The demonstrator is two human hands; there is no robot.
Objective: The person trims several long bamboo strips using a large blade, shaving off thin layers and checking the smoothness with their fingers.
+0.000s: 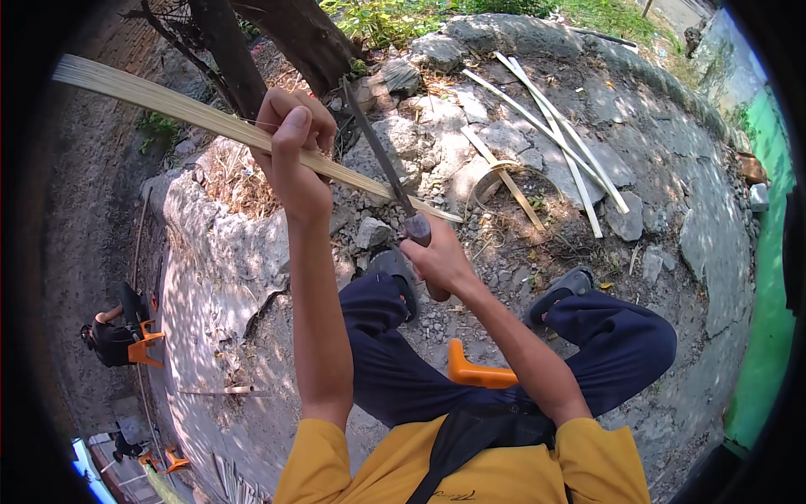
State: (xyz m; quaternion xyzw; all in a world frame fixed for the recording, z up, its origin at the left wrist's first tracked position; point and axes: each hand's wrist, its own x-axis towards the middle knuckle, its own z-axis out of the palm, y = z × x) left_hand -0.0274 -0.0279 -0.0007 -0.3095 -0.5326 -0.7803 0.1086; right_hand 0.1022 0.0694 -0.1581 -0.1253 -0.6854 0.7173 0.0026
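Observation:
My left hand [298, 160] is closed round a long, pale bamboo strip [168, 102], thumb on top. The strip slants from the upper left down to a narrower end near my right hand. In my right hand [443, 256] is the brown wooden handle of a machete [375, 144]. Its long dark blade points up and away from me, crossing the strip near that lower end. Whether blade and strip touch, I cannot tell.
Several white strips [558, 134] lie across broken concrete, ahead to the right. Closer are a flat wooden piece [504, 178] and a thin hoop [480, 189]. A tree trunk [294, 38] rises ahead. I sit on an orange stool [470, 370]. Another person [113, 336] sits far left.

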